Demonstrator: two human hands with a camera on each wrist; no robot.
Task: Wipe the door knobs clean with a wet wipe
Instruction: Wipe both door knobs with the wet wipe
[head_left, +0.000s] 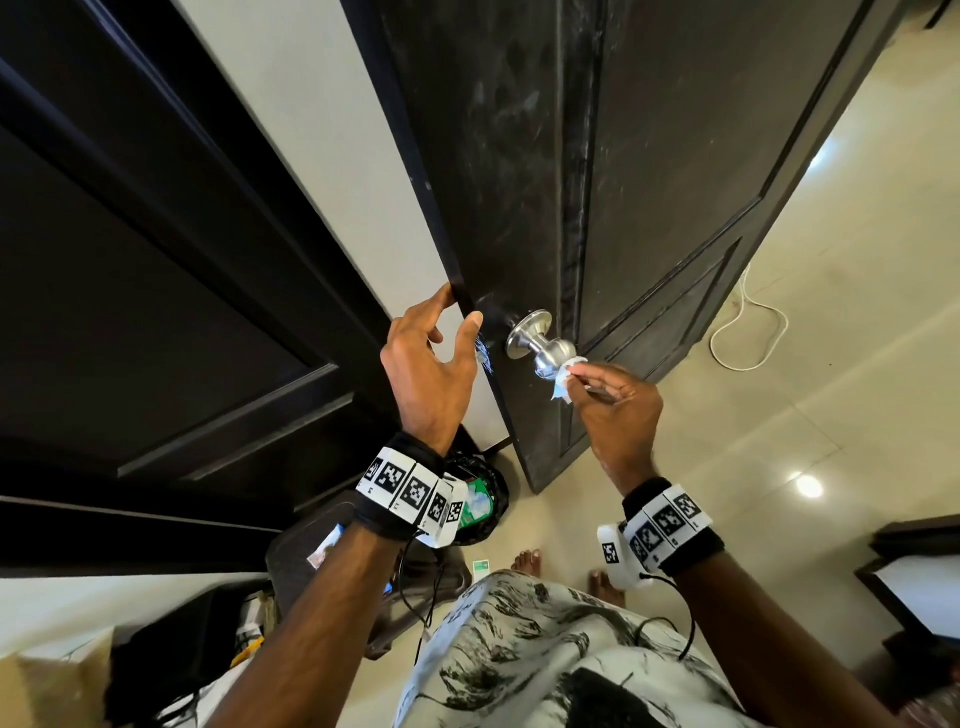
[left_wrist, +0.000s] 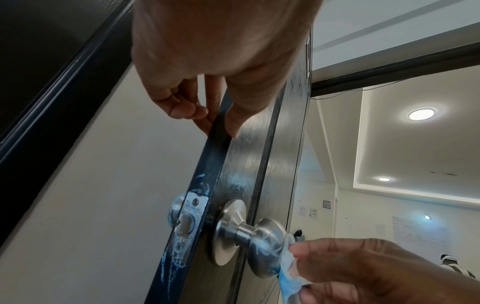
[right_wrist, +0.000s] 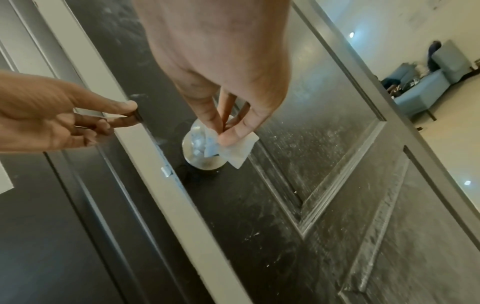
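Note:
A round steel door knob (head_left: 551, 353) (left_wrist: 265, 246) (right_wrist: 197, 148) sticks out of a dark panelled door (head_left: 649, 182) that stands ajar. My right hand (head_left: 613, 400) (right_wrist: 228, 123) pinches a small folded white wet wipe (head_left: 563, 387) (left_wrist: 288, 273) (right_wrist: 239, 152) against the knob's front face. My left hand (head_left: 441, 353) (left_wrist: 215, 115) (right_wrist: 52, 123) holds the door's edge (left_wrist: 207, 164) just above the knob, thumb on the near face and fingers behind. A second knob (left_wrist: 176, 207) shows on the far side by the latch plate (left_wrist: 188, 218).
A dark door frame (head_left: 156, 260) and pale wall fill the left. On the floor lie a white cable (head_left: 748, 332) and a black bag (head_left: 478, 499) near my bare feet. Boxes and clutter sit at lower left. A blue sofa (right_wrist: 420, 90) stands in the far room.

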